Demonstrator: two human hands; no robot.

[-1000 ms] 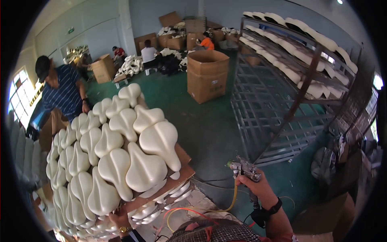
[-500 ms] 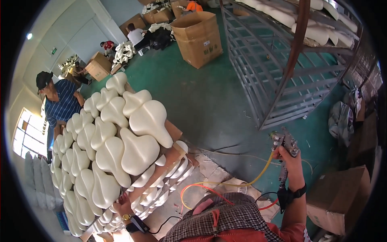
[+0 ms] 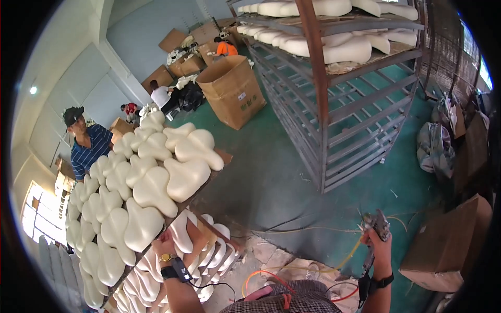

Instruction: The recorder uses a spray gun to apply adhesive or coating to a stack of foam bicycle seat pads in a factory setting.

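My left hand (image 3: pixel 166 244) is closed on the near edge of a thin board (image 3: pixel 224 157) that carries rows of cream, bicycle-saddle-shaped foam pads (image 3: pixel 142 225). The board is raised and tilted, and more such pads (image 3: pixel 181 235) show on the stack beneath it. In my right hand (image 3: pixel 381 245) is a metal spray gun (image 3: pixel 377 225), held well away from the board, with a yellow hose (image 3: pixel 344 265) running from it. Across the board stands a person in a blue striped shirt (image 3: pixel 92 151); that person's hands are hidden behind the pads.
A grey metal rack (image 3: pixel 322 135) with pads on its upper shelves stands ahead on the green floor. Beyond the board is a tall open carton (image 3: pixel 235 99). A cardboard box (image 3: pixel 443 250) sits at the right. Hoses cross the floor. Other people work at the back.
The board with its pads has risen off the stack, uncovering the layer below. My left hand has risen with its edge. My view has tilted up, and the right hand still holds the spray gun.
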